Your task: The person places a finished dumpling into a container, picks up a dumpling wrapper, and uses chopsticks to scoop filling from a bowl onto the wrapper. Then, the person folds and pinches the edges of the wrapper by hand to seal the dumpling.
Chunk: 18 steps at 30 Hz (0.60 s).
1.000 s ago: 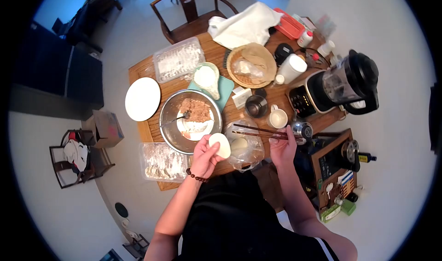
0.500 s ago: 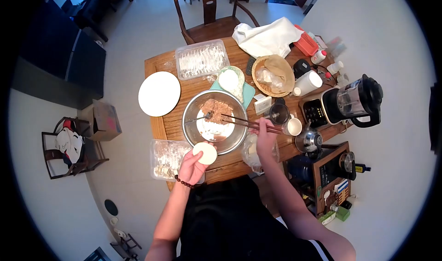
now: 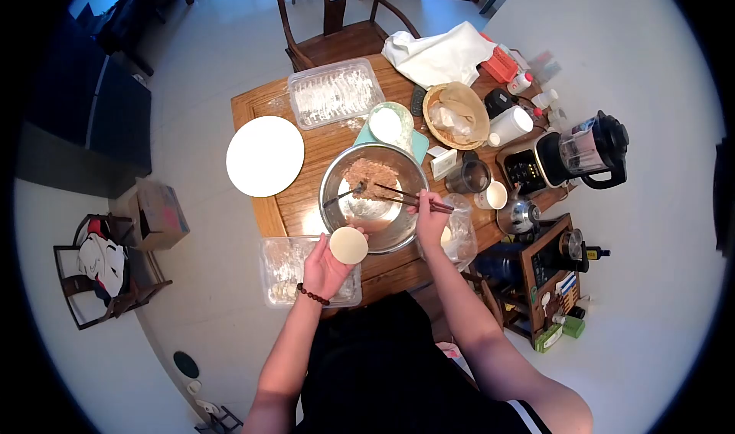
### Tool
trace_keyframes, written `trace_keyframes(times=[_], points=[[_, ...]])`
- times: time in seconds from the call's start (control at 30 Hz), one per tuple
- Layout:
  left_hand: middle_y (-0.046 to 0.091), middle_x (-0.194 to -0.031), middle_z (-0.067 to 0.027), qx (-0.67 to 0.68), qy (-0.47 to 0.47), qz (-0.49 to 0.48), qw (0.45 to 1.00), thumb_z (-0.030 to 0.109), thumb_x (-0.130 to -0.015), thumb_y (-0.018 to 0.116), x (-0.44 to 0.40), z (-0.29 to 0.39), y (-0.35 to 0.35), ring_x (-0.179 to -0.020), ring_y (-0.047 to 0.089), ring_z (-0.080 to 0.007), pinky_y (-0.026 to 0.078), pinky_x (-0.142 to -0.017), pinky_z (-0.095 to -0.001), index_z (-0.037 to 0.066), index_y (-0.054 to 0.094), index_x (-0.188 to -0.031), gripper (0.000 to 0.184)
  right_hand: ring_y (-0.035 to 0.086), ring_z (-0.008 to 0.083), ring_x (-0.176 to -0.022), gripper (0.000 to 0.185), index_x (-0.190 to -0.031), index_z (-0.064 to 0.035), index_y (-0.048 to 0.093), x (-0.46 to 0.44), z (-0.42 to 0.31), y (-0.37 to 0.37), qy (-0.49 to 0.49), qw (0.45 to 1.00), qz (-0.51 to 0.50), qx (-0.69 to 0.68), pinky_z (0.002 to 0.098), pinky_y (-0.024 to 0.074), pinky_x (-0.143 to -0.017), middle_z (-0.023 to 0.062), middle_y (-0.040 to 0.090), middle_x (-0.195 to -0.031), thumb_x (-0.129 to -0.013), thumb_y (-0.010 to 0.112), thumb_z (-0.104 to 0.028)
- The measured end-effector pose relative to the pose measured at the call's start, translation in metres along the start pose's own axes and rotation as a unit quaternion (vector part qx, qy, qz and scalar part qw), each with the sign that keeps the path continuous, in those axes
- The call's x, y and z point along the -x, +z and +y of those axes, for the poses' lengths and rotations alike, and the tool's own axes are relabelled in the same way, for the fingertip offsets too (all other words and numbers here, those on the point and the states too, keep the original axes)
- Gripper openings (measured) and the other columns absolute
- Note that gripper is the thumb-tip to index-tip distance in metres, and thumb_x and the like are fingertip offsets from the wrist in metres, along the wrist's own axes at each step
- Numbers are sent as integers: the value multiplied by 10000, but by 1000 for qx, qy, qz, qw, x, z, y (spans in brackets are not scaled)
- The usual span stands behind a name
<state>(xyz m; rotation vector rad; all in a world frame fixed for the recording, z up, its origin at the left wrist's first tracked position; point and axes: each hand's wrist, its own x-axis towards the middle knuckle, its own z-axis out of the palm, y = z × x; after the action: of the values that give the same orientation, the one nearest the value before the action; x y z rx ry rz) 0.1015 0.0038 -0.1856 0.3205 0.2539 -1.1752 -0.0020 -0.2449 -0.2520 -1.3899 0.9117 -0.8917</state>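
Observation:
A round dumpling wrapper (image 3: 349,246) lies on the palm and fingers of my left hand (image 3: 325,272), by the near rim of a steel mixing bowl (image 3: 416,175). Inside that bowl is pinkish minced filling (image 3: 378,172) with a dark-handled spoon (image 3: 341,196) resting in it. My right hand (image 3: 433,221) is closed around dark chopsticks (image 3: 396,192), whose tips reach over the filling. Below my left wrist stands a floured plastic tray (image 3: 279,259) with a few pale pieces at its near edge.
A white round plate (image 3: 265,157) sits at the left. Behind the bowl are another floured tray (image 3: 335,92) and a bowl of white flour (image 3: 390,123). To the right stand a basket (image 3: 481,132), a cup (image 3: 495,196), a kettle (image 3: 518,217) and a blender (image 3: 579,153).
The view has shifted slightly. The wrapper now lies flatter on my left palm, with the thumb off its face. My right hand has moved closer to the bowl with the chopsticks.

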Motion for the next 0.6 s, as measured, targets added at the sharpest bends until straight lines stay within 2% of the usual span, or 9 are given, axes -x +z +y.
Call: trace_keyframes(times=[0.33,0.5,0.6], points=[[456,-1539,-256,-11,-8,12,1000,444,-1107,357,17,14,-7,-1432,454,-379,410,-1182,-449,-84,388,-1491,653,651,158,-556,299,-881,9,591,-2,1,4,10,998,55,18,281,515,-554,113,673,-677,-1063,586,-227],[463,-1534,-254,-14,-6,3,1000,444,-1106,363,16,16,-9,-1428,459,-379,411,-1183,-445,-83,387,-1492,653,675,200,-577,288,-917,8,562,-6,-5,-2,68,987,105,-98,294,541,-530,133,671,-748,-1076,562,-233],[515,-1495,-225,-15,-11,4,1000,435,-1111,360,12,15,-5,-1400,502,-341,435,-1161,-415,-73,416,-1476,628,675,207,-579,281,-934,5,558,-11,-11,-10,81,981,121,-130,294,547,-521,131,667,-770,-1078,558,-237]])
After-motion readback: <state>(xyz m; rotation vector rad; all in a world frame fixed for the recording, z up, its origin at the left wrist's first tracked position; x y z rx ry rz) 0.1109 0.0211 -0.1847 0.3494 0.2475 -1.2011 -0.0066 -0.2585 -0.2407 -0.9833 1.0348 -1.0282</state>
